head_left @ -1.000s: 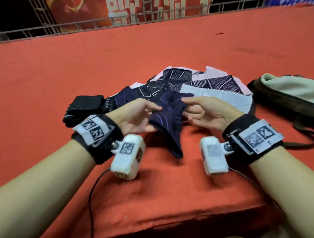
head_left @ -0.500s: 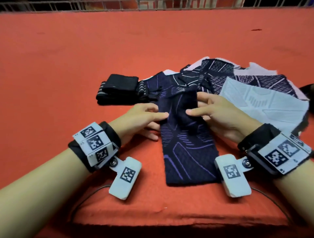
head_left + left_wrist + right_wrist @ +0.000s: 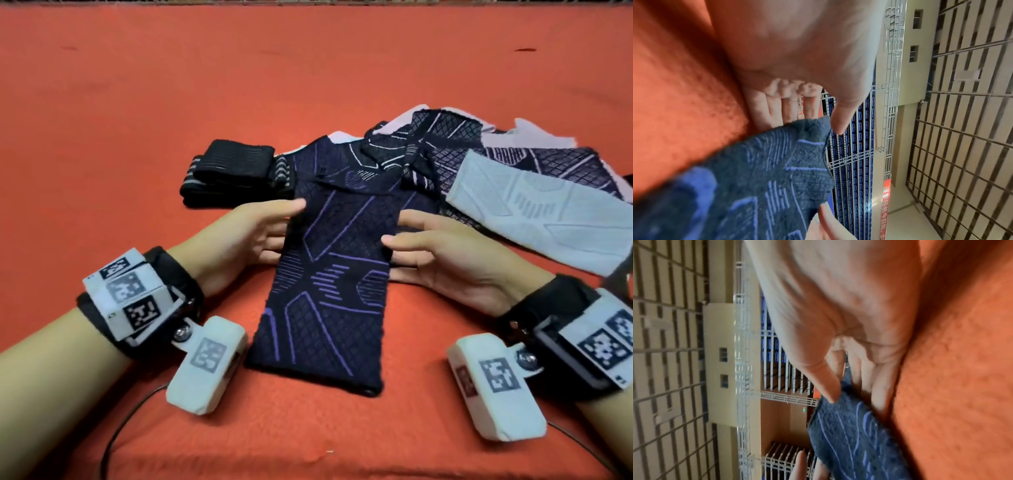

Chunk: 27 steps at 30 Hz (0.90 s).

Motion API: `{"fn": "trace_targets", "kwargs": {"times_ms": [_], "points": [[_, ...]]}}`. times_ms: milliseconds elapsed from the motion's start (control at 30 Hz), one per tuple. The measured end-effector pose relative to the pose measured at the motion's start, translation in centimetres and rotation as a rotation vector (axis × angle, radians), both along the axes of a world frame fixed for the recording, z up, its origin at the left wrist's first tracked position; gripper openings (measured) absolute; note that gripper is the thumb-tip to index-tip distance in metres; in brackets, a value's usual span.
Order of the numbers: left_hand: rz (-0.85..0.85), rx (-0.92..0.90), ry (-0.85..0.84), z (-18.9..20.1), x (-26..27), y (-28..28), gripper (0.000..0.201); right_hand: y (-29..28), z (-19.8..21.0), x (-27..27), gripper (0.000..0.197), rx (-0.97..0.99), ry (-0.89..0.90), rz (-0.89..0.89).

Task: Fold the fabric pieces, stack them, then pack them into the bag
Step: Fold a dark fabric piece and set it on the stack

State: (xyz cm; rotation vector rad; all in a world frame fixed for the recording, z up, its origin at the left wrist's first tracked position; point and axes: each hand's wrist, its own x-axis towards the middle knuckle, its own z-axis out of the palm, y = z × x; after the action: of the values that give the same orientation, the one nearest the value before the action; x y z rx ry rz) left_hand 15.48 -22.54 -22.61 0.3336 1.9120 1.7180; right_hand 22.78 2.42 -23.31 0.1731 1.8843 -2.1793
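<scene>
A navy fabric piece with purple lines (image 3: pixel 329 284) lies lengthwise on the red cloth, its near end by the table's front edge. My left hand (image 3: pixel 287 222) pinches its left edge, thumb above and fingers beneath; the left wrist view shows that navy edge (image 3: pixel 807 138) between thumb and fingers. My right hand (image 3: pixel 394 229) pinches the right edge the same way, thumb on the navy piece (image 3: pixel 849 426). A folded black stack (image 3: pixel 233 174) sits just beyond the left hand. The bag is out of view.
A loose pile of dark patterned pieces (image 3: pixel 445 150) lies behind and to the right, with a light grey piece (image 3: pixel 537 212) draped over it beside my right hand. Red cloth (image 3: pixel 171 85) covers the table. Cables trail at the front edge.
The navy piece went from bunched between my hands to spread flat toward me. My hands moved apart to its side edges. The view tilted down and the bag left the frame.
</scene>
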Motion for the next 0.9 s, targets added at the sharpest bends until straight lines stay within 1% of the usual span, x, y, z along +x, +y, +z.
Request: {"fn": "trace_targets", "kwargs": {"times_ms": [67,133,200,267,367,433,567,600,667,700,800,900], "points": [[-0.023,0.060,-0.070,0.0,-0.2,-0.7,0.057,0.4,-0.3,0.0,0.038,-0.006,0.035,-0.014],[-0.041,0.106,-0.122,0.0,-0.4,-1.2,0.079,0.3,-0.4,-0.1,0.043,0.045,0.091,0.013],[-0.082,0.135,-0.132,0.1,-0.4,-1.4,0.085,-0.1,-0.1,-0.6,0.040,0.118,0.156,0.050],[-0.092,0.166,-0.146,0.2,-0.3,-1.4,0.083,-0.3,0.8,-1.3,0.039,0.183,0.214,0.018],[-0.046,0.197,-0.170,0.1,-0.6,-1.6,0.076,-0.2,1.7,-2.0,0.036,0.213,0.294,0.008],[-0.028,0.200,-0.192,0.1,-0.7,-1.5,0.070,0.0,1.5,-2.2,0.032,0.227,0.293,0.017],[-0.029,0.231,-0.298,0.3,0.1,-0.2,0.045,0.4,1.3,-2.5,0.030,0.181,0.282,-0.061],[-0.033,0.234,-0.313,0.4,0.3,0.4,0.044,0.4,1.3,-2.6,0.029,0.155,0.285,-0.092],[-0.051,0.235,-0.310,0.2,0.6,1.4,0.055,0.4,1.0,-2.6,0.026,0.117,0.276,-0.123],[-0.054,0.237,-0.301,0.2,0.7,1.7,0.056,0.4,0.7,-2.6,0.024,0.103,0.262,-0.108],[-0.050,0.276,-0.310,0.0,0.6,1.9,0.045,0.3,0.2,-2.3,0.025,0.061,0.198,-0.012],[-0.050,0.297,-0.309,-0.2,0.6,1.6,0.049,0.3,0.1,-2.1,0.034,0.011,0.206,0.034]]}}
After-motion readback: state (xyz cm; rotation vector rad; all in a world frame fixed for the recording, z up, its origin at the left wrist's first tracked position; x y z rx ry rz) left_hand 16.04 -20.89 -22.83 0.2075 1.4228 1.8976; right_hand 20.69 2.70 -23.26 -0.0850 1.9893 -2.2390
